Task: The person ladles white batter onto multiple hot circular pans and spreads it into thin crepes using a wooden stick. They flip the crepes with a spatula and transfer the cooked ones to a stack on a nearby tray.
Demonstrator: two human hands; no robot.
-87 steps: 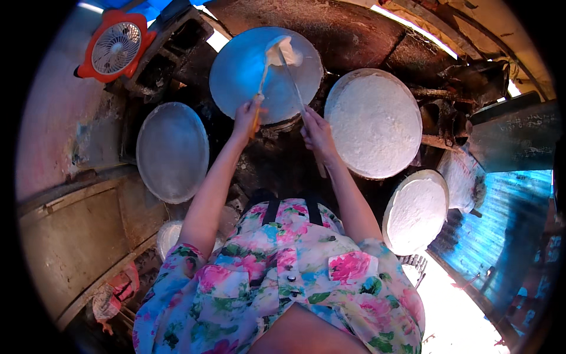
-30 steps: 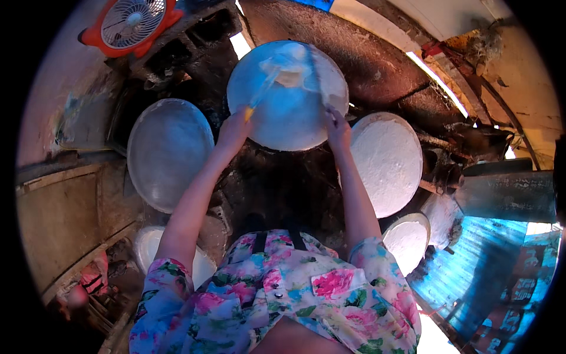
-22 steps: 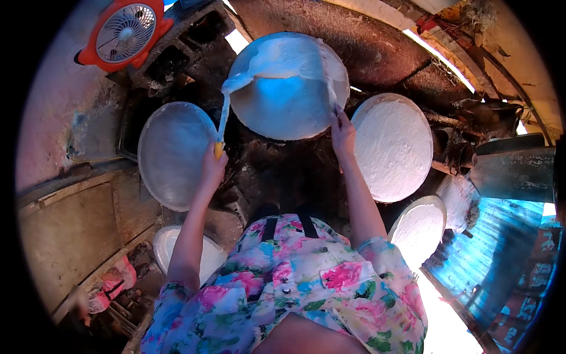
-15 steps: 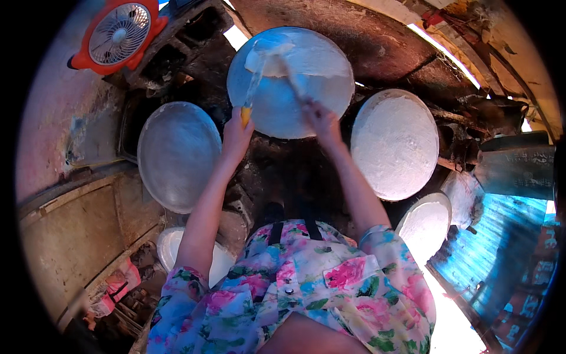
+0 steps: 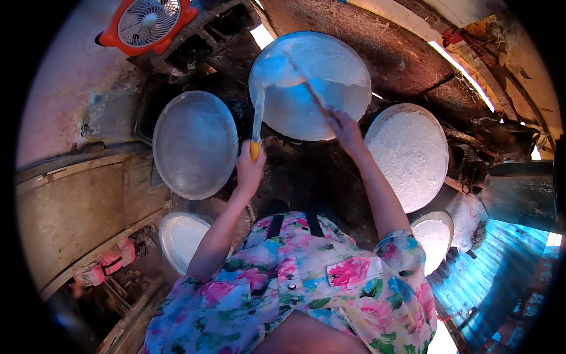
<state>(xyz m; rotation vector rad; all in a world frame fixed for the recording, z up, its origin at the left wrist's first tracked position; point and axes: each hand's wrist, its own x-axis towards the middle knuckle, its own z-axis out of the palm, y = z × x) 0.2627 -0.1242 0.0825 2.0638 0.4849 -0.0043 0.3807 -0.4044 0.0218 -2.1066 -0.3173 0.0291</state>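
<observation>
In my left hand (image 5: 250, 168) is a long flat-bladed spatula (image 5: 258, 115), gripped by its yellow handle. The blade tip reaches the left side of a large round griddle (image 5: 348, 103) in front of me. A pale layer covers the griddle's far part, and bare metal shows at the near part. My right hand (image 5: 348, 134) is closed on a thin stick (image 5: 315, 97) that slants over the middle of the griddle. Motion blurs the stick's far end, so its shape there is unclear.
A round metal griddle (image 5: 194, 144) stands left, and one thickly coated in white (image 5: 407, 156) stands right. Nearer are a pale round pan (image 5: 184, 239) at left and a bowl of white stuff (image 5: 433, 239) at right. An orange fan (image 5: 149, 20) sits far left.
The spatula has drawn back toward me, out of the pale layer's middle to the griddle's left rim. My right hand has shifted slightly right and nearer with the stick. The view has moved too.
</observation>
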